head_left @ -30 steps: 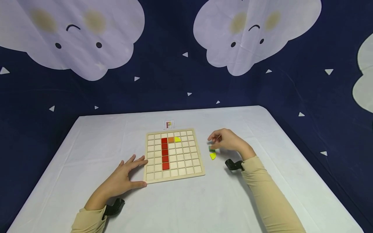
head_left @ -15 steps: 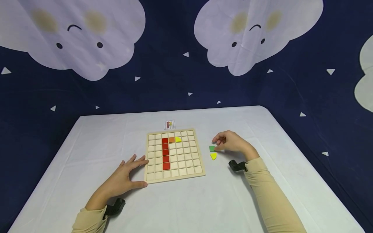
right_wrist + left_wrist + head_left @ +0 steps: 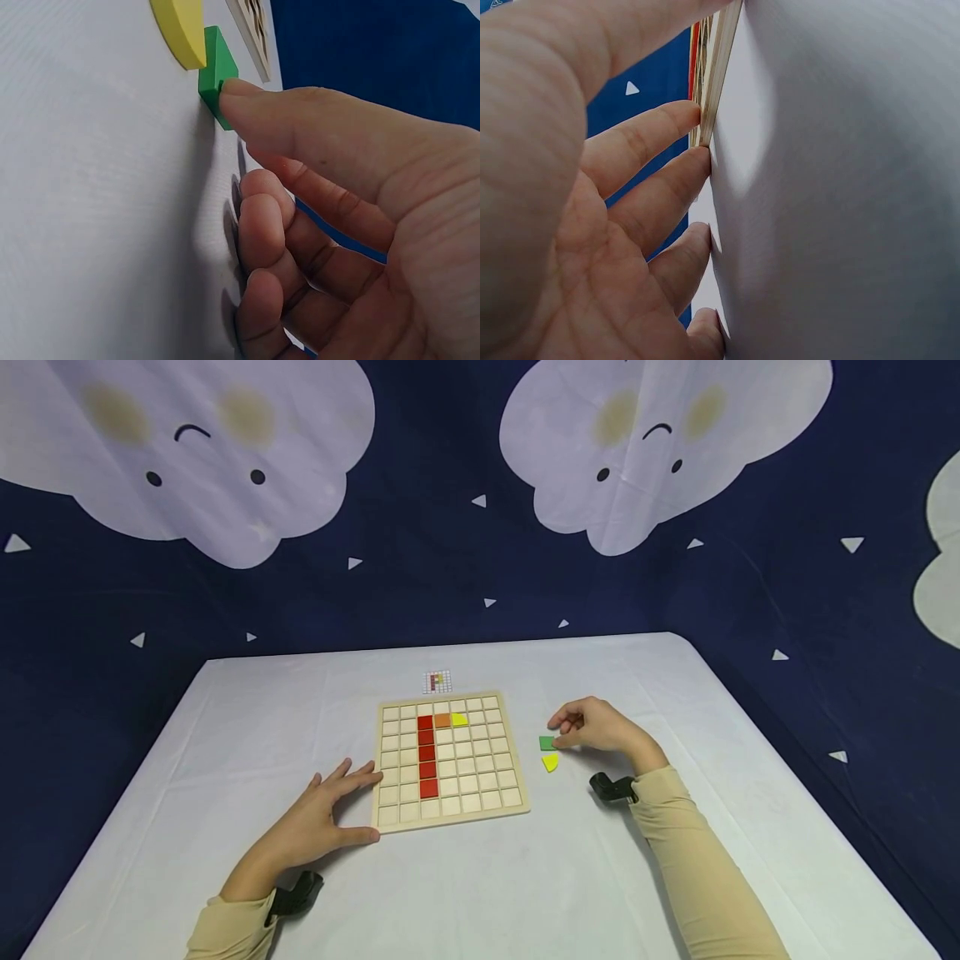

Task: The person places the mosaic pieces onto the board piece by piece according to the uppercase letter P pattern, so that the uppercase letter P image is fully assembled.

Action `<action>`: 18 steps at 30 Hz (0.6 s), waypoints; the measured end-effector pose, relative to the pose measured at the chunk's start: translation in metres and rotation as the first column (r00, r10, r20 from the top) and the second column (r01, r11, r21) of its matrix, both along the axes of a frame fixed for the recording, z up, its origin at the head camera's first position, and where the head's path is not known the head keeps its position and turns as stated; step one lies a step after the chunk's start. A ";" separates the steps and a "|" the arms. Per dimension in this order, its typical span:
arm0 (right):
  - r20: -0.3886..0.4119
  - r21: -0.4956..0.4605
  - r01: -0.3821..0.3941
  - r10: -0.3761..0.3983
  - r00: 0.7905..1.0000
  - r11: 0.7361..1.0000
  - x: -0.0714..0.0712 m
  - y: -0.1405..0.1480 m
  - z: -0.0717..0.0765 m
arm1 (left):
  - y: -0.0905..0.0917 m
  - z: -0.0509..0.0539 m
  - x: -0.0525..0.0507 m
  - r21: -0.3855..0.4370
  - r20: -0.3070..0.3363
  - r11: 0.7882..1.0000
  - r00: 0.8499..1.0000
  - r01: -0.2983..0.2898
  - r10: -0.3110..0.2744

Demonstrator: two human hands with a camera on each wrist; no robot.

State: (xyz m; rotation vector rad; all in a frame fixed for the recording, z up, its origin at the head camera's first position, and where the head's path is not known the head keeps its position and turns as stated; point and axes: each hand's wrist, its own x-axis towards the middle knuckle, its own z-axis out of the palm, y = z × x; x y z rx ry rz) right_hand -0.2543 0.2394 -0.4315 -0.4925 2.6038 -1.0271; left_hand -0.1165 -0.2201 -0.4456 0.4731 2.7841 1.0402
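Note:
A wooden grid board [image 3: 468, 768] lies on the table with a column of red square tiles [image 3: 427, 752], an orange tile [image 3: 442, 720] and a yellow tile [image 3: 459, 719] in its cells. My left hand [image 3: 315, 818] rests at the board's left side, fingers spread and fairly straight; thumb and fingertips touch its edge. Right of the board, the thumb of my right hand [image 3: 596, 727] touches a green block [image 3: 217, 71] lying flat on the cloth. Its other fingers are loosely bent, apart from the block. A yellow rounded piece [image 3: 551, 763] lies just nearer than the green one.
A small printed pattern card [image 3: 437, 682] lies behind the board. White cloth covers the table [image 3: 480, 885]; a dark blue backdrop [image 3: 435, 577] with clouds hangs at its far edge. Each wrist carries a black camera [image 3: 611, 787].
My right hand has drawn back slightly to the right, uncovering more of the green block, which looks brighter and flat. The left hand and the board stay put.

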 end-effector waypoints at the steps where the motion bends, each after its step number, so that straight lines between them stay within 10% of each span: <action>1: 0.000 0.000 0.000 0.000 1.000 1.000 0.000 0.000 0.000 | 0.000 0.000 0.000 0.001 -0.001 1.000 1.000 0.001 -0.001; 18: 0.003 -0.004 0.005 -0.005 1.000 1.000 -0.003 0.000 -0.003 | 0.000 -0.002 0.000 -0.002 -0.005 1.000 1.000 -0.002 0.002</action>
